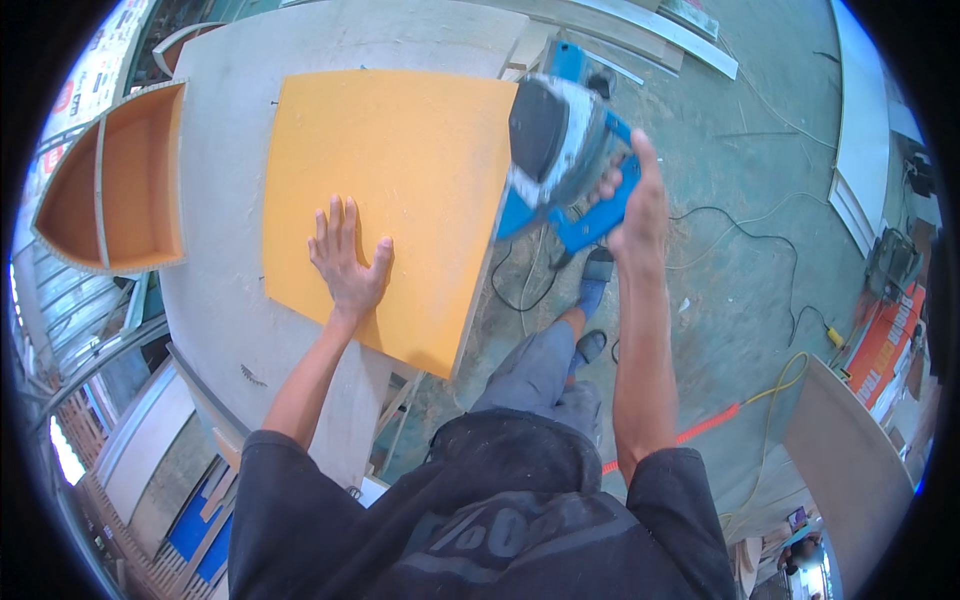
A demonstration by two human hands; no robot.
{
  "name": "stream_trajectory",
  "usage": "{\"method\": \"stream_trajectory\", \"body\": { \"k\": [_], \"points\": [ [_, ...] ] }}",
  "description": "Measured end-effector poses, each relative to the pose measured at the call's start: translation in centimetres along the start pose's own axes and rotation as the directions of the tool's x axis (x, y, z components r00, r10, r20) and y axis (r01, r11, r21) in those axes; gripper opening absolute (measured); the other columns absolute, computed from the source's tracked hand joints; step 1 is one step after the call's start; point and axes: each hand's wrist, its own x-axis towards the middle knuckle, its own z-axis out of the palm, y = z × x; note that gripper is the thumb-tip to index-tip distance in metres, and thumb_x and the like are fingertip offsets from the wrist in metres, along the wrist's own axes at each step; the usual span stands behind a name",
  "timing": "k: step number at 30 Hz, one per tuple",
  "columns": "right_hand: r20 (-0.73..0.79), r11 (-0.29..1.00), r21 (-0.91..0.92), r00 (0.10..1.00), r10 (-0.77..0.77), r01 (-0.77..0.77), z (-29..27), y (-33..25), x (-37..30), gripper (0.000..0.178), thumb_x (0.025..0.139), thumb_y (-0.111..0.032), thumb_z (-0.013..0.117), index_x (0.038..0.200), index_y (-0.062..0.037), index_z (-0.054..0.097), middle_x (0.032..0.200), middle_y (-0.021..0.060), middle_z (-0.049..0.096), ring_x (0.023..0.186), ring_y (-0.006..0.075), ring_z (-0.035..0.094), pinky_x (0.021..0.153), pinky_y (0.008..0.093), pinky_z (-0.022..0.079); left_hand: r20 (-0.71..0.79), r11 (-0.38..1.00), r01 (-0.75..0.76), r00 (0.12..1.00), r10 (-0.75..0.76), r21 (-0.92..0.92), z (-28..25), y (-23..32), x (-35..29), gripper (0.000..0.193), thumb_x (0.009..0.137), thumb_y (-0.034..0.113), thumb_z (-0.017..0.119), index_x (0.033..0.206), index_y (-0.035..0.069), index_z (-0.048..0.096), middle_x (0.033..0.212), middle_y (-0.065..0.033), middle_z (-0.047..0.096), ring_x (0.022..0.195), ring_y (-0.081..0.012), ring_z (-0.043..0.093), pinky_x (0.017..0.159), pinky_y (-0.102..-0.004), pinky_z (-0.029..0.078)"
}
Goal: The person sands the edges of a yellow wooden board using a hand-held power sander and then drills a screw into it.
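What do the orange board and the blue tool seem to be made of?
The orange board looks like laminated wood panel: a smooth, matte orange face with a pale raw edge on its right side. The blue tool, held in the right hand, appears to be moulded plastic, blue and grey, dusted white.

We see most of the orange panel (400, 170) bare toward its far and left edges, so a hand could pass there; our left hand (348, 262) lies flat near its near edge. At the panel's right edge our right hand (632, 205) grips the blue power tool (562, 150), which blocks that side. Left of the worktop (225, 300), the curved orange shelf unit (115, 190) closes that edge, and cables (740, 235) trail across the floor (720, 320) on the right
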Motion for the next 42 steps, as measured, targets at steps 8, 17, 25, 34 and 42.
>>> {"method": "stream_trajectory", "body": {
  "k": [8, 17, 25, 34, 42],
  "points": [
    [-0.217, 0.981, -0.135, 0.962, -0.168, 0.141, -8.3, -0.4, -0.2, 0.041, 0.094, -0.044, 0.076, 0.084, -0.0056, 0.065, 0.066, 0.0003, 0.057, 0.055, 0.0103, 0.054, 0.052, 0.0278, 0.045, -0.017, 0.999, 0.037, 0.999, -0.037, -0.016, 0.3, 0.7, 1.1, 0.077, 0.093, 0.054, 0.063, 0.157, 0.014, 0.044, 0.166, -0.0116, 0.035, 0.155, -0.038, 0.025, 0.121, -0.064, 0.013],
    [-0.718, 0.928, -0.332, 0.684, -0.13, -0.171, -37.9, 10.1, -10.8, 0.053, 0.089, -0.058, 0.077, 0.086, -0.0065, 0.066, 0.073, -0.0011, 0.058, 0.061, 0.0094, 0.052, 0.056, 0.0258, 0.043, 0.004, 0.997, 0.052, 0.999, -0.052, -0.051, 1.3, 1.7, 1.2, 0.074, 0.094, 0.05, 0.063, 0.156, 0.014, 0.045, 0.166, -0.0112, 0.036, 0.156, -0.0373, 0.024, 0.122, -0.062, 0.012],
    [-0.86, 0.988, 0.133, 0.488, 0.153, -0.075, -52.4, 15.4, -18.1, 0.037, 0.096, -0.044, 0.073, 0.088, -0.0124, 0.055, 0.074, -0.003, 0.051, 0.063, 0.0114, 0.051, 0.058, 0.0288, 0.045, 0.007, 0.994, 0.046, 0.999, -0.046, -0.103, 3.4, 1.4, 2.3, 0.069, 0.097, 0.044, 0.06, 0.156, 0.012, 0.044, 0.165, -0.0125, 0.037, 0.154, -0.0355, 0.028, 0.124, -0.0567, 0.015],
    [-0.82, 0.969, 0.223, 0.517, 0.245, -0.106, -56.3, 18.6, -17.1, 0.025, 0.098, -0.031, 0.073, 0.094, -0.0106, 0.06, 0.078, -0.0023, 0.055, 0.074, 0.0122, 0.055, 0.07, 0.0291, 0.048, 0.002, 0.974, 0.001, 1.0, 0.0, -0.228, 5.3, 8.8, 5.4, 0.058, 0.094, 0.028, 0.07, 0.144, 0.003, 0.057, 0.155, -0.0182, 0.049, 0.145, -0.0363, 0.044, 0.121, -0.0461, 0.032],
    [-0.772, 0.951, -0.045, 0.615, 0.162, -0.306, -52.6, 15.9, -13.3, 0.023, 0.096, -0.028, 0.075, 0.089, -0.008, 0.066, 0.077, -0.0007, 0.061, 0.071, 0.0108, 0.057, 0.069, 0.0279, 0.048, 0.065, 0.985, -0.164, 0.984, 0.167, -0.051, 6.0, 19.8, 11.3, 0.067, 0.086, 0.029, 0.084, 0.144, 0.008, 0.06, 0.149, -0.0143, 0.056, 0.141, -0.0289, 0.05, 0.118, -0.0431, 0.04]
  ]
}}
